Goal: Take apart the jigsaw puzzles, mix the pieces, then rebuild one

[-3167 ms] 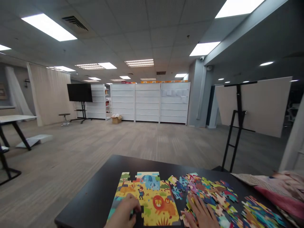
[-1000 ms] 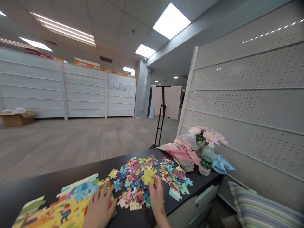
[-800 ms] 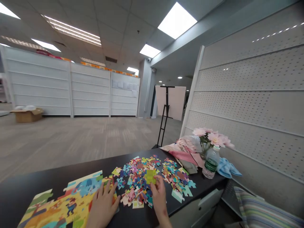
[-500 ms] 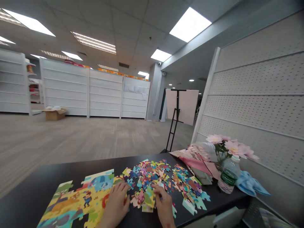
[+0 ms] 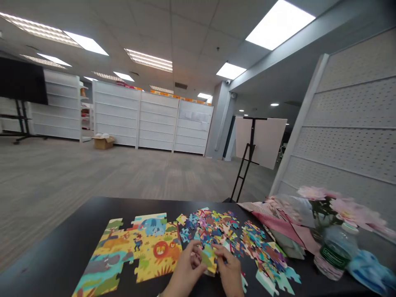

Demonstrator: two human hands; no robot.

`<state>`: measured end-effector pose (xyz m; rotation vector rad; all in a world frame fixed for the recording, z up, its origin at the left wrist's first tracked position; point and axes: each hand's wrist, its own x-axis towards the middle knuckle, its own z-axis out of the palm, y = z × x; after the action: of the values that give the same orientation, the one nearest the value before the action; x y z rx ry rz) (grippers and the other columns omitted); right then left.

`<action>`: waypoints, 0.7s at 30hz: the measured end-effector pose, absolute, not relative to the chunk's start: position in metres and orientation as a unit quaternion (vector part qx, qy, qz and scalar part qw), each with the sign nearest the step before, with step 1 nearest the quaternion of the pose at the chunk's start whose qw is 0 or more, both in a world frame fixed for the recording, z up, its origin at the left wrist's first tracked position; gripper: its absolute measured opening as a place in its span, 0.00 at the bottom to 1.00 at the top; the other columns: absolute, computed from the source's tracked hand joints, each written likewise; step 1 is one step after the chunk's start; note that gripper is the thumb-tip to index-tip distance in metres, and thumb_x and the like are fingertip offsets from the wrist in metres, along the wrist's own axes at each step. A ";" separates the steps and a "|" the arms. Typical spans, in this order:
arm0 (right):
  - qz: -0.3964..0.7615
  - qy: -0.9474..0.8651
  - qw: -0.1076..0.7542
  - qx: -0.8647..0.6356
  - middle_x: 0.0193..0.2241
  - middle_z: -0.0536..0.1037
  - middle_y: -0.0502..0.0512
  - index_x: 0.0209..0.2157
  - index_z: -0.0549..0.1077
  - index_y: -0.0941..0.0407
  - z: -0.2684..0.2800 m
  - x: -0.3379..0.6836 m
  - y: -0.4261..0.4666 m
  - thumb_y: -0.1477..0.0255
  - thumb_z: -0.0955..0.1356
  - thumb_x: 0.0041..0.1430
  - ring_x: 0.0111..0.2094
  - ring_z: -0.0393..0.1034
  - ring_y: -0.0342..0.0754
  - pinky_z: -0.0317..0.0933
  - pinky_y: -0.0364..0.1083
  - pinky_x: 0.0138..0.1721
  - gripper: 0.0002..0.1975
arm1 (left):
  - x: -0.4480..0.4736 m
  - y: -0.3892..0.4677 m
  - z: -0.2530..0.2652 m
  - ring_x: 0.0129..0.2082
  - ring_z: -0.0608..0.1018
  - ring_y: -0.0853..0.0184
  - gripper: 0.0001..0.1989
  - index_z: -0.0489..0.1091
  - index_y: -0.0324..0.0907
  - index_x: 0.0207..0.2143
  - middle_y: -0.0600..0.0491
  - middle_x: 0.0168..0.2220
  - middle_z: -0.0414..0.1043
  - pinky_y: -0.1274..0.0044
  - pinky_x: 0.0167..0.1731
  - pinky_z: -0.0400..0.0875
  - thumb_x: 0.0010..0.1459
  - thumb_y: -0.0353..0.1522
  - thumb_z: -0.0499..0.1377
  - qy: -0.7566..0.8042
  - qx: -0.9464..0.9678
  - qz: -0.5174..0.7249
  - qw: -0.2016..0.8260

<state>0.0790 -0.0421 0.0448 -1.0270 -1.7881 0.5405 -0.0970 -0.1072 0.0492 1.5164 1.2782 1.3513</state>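
Observation:
Between my two hands is a green and yellow jigsaw puzzle piece point(image 5: 208, 258), tilted over the black table. My left hand point(image 5: 186, 269) is closed at its left edge, fingers curled and thumb toward the piece. On its right edge, the fingers of my right hand point(image 5: 229, 270) are pinched. Left of my hands lies a partly joined jigsaw puzzle point(image 5: 154, 251) with lions, an elephant, a hippo and a small figure; its lower edge has a gap. Just beyond my hands spreads a heap of loose puzzle pieces point(image 5: 216, 225), with a second cluster point(image 5: 262, 251) to the right.
On the table's right side stand a plastic bottle point(image 5: 335, 251), pink flowers point(image 5: 343, 206), a pink wrapped bundle point(image 5: 284, 222) and a blue cloth point(image 5: 371, 270). Behind the table are an easel with a board point(image 5: 260, 140) and a white perforated panel point(image 5: 349, 136).
My left hand has moved off the joined puzzle to the piece at my right hand, uncovering the lions. The view has turned left, so the scene sits further right.

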 end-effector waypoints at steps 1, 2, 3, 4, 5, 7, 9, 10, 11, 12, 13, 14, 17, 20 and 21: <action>0.212 -0.747 0.473 -0.417 0.41 0.85 0.57 0.29 0.81 0.51 0.043 0.079 -0.041 0.63 0.64 0.61 0.42 0.81 0.56 0.75 0.51 0.44 0.14 | -0.095 -0.105 0.046 0.27 0.74 0.71 0.21 0.66 0.42 0.50 0.52 0.38 0.70 0.79 0.28 0.67 0.53 0.33 0.62 0.496 0.569 0.535 0.378; 0.198 -0.762 0.461 -0.409 0.44 0.84 0.57 0.34 0.82 0.50 0.041 0.080 -0.040 0.63 0.64 0.62 0.45 0.80 0.56 0.75 0.51 0.46 0.15 | -0.095 -0.104 0.043 0.26 0.73 0.71 0.19 0.67 0.41 0.47 0.53 0.36 0.70 0.80 0.27 0.66 0.52 0.34 0.63 0.498 0.552 0.544 0.390; 0.179 -0.776 0.452 -0.401 0.48 0.82 0.57 0.40 0.82 0.50 0.039 0.080 -0.038 0.62 0.63 0.63 0.50 0.78 0.56 0.73 0.52 0.50 0.16 | -0.098 -0.105 0.040 0.25 0.73 0.71 0.17 0.69 0.40 0.43 0.54 0.33 0.70 0.80 0.26 0.65 0.51 0.35 0.63 0.503 0.536 0.551 0.396; 0.159 -0.785 0.448 -0.396 0.52 0.80 0.57 0.46 0.81 0.50 0.037 0.080 -0.035 0.62 0.62 0.64 0.54 0.75 0.56 0.71 0.52 0.53 0.18 | -0.103 -0.107 0.038 0.24 0.73 0.70 0.15 0.69 0.40 0.40 0.55 0.30 0.69 0.80 0.25 0.64 0.50 0.35 0.64 0.510 0.522 0.556 0.398; 0.143 -0.789 0.450 -0.394 0.56 0.78 0.57 0.52 0.78 0.50 0.034 0.080 -0.033 0.61 0.62 0.65 0.57 0.72 0.56 0.69 0.53 0.56 0.20 | -0.113 -0.112 0.037 0.24 0.73 0.69 0.15 0.69 0.41 0.39 0.56 0.26 0.69 0.80 0.24 0.64 0.49 0.35 0.64 0.519 0.510 0.561 0.396; 0.128 -0.782 0.459 -0.401 0.57 0.76 0.58 0.58 0.73 0.52 0.029 0.080 -0.028 0.61 0.62 0.65 0.57 0.72 0.56 0.69 0.54 0.56 0.23 | -0.140 -0.130 0.036 0.23 0.74 0.68 0.15 0.70 0.41 0.40 0.58 0.22 0.67 0.80 0.24 0.63 0.49 0.36 0.64 0.541 0.493 0.567 0.377; 0.147 -0.768 0.462 -0.419 0.53 0.79 0.59 0.58 0.71 0.52 0.026 0.080 -0.025 0.60 0.62 0.64 0.50 0.78 0.56 0.74 0.52 0.48 0.24 | -0.177 -0.157 0.037 0.23 0.73 0.67 0.15 0.71 0.41 0.41 0.58 0.22 0.67 0.79 0.25 0.63 0.51 0.36 0.64 0.567 0.487 0.570 0.341; 0.164 -0.761 0.460 -0.427 0.51 0.81 0.59 0.59 0.70 0.51 0.026 0.080 -0.025 0.59 0.63 0.64 0.45 0.80 0.55 0.76 0.50 0.44 0.24 | -0.198 -0.172 0.038 0.23 0.73 0.67 0.14 0.71 0.42 0.40 0.57 0.23 0.68 0.78 0.25 0.63 0.52 0.37 0.64 0.582 0.486 0.569 0.317; 0.182 -0.754 0.457 -0.435 0.49 0.81 0.59 0.59 0.68 0.51 0.026 0.080 -0.024 0.58 0.63 0.64 0.40 0.81 0.54 0.76 0.49 0.41 0.24 | -0.217 -0.188 0.040 0.27 0.74 0.65 0.14 0.72 0.42 0.42 0.55 0.27 0.70 0.77 0.28 0.66 0.54 0.38 0.63 0.596 0.484 0.570 0.291; 0.196 -0.748 0.455 -0.441 0.47 0.82 0.58 0.59 0.67 0.51 0.027 0.079 -0.025 0.58 0.63 0.64 0.37 0.82 0.53 0.76 0.48 0.39 0.24 | -0.236 -0.202 0.042 0.31 0.75 0.64 0.13 0.73 0.43 0.43 0.52 0.32 0.73 0.75 0.31 0.68 0.55 0.38 0.62 0.608 0.484 0.569 0.267; 0.206 -0.744 0.453 -0.446 0.46 0.82 0.58 0.59 0.67 0.51 0.028 0.079 -0.025 0.58 0.62 0.64 0.35 0.81 0.52 0.76 0.48 0.38 0.25 | -0.252 -0.215 0.044 0.32 0.76 0.62 0.13 0.74 0.44 0.43 0.50 0.35 0.74 0.73 0.33 0.70 0.56 0.37 0.62 0.628 0.491 0.554 0.239; 0.213 -0.741 0.451 -0.449 0.46 0.82 0.59 0.59 0.66 0.52 0.029 0.078 -0.026 0.58 0.62 0.64 0.35 0.81 0.52 0.75 0.48 0.38 0.24 | -0.265 -0.225 0.047 0.37 0.77 0.59 0.12 0.76 0.46 0.43 0.49 0.39 0.75 0.70 0.39 0.72 0.58 0.38 0.61 0.662 0.509 0.519 0.181; 0.234 -0.735 0.448 -0.451 0.45 0.81 0.59 0.58 0.66 0.51 0.033 0.076 -0.028 0.57 0.62 0.63 0.35 0.81 0.52 0.75 0.47 0.37 0.25 | -0.283 -0.245 0.053 0.50 0.75 0.52 0.11 0.78 0.51 0.44 0.48 0.44 0.77 0.61 0.52 0.70 0.61 0.39 0.60 0.731 0.557 0.389 0.066; 0.251 -0.729 0.445 -0.456 0.45 0.81 0.59 0.57 0.67 0.51 0.033 0.077 -0.029 0.56 0.64 0.61 0.35 0.81 0.52 0.74 0.46 0.35 0.25 | -0.280 -0.251 0.052 0.56 0.72 0.49 0.10 0.79 0.52 0.42 0.47 0.50 0.75 0.58 0.51 0.72 0.63 0.38 0.58 0.765 0.566 0.307 0.002; 0.256 -0.726 0.446 -0.457 0.45 0.81 0.59 0.57 0.67 0.51 0.033 0.077 -0.029 0.56 0.64 0.61 0.35 0.81 0.52 0.74 0.46 0.35 0.25 | -0.278 -0.251 0.050 0.58 0.71 0.48 0.10 0.79 0.52 0.41 0.47 0.53 0.73 0.58 0.52 0.72 0.63 0.38 0.58 0.770 0.567 0.294 -0.017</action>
<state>0.0772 -0.0291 0.0327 -1.1326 -1.7976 0.6340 -0.2777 -0.2513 0.0502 1.7999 2.4441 0.9336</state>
